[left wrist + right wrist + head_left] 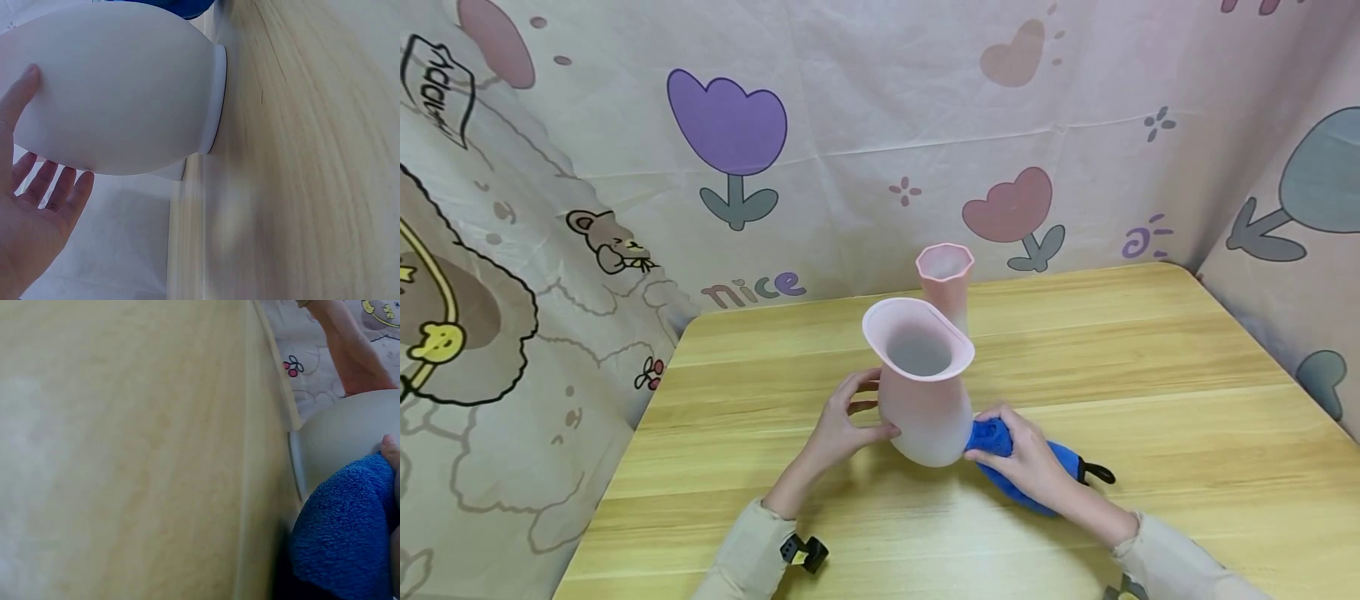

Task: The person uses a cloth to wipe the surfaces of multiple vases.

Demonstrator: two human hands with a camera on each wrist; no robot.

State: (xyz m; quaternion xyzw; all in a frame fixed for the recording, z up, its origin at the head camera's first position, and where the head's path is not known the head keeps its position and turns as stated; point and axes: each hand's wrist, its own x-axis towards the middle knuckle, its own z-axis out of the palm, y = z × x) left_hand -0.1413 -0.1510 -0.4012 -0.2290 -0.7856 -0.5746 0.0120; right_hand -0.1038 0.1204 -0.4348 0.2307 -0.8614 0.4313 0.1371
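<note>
A pink-and-white vase (928, 417) with a wide flared mouth stands on the wooden table, its base right at the tabletop in the left wrist view. Around its left side my left hand (850, 421) holds it, thumb toward the front and fingers behind. That same hand (40, 206) shows its fingertips against the pale belly of the vase (125, 94). My right hand (1026, 454) grips a bunched blue cloth (992, 436) and presses it to the vase's lower right side. In the right wrist view the fuzzy cloth (347, 531) covers part of the vase (344, 434).
Close behind the held vase is a second, slimmer pink vase (946, 287) with a faceted rim, its lower part hidden. A printed fabric backdrop (865, 108) hangs along the back and sides of the table (1150, 358). The cloth's black loop (1099, 473) trails to the right.
</note>
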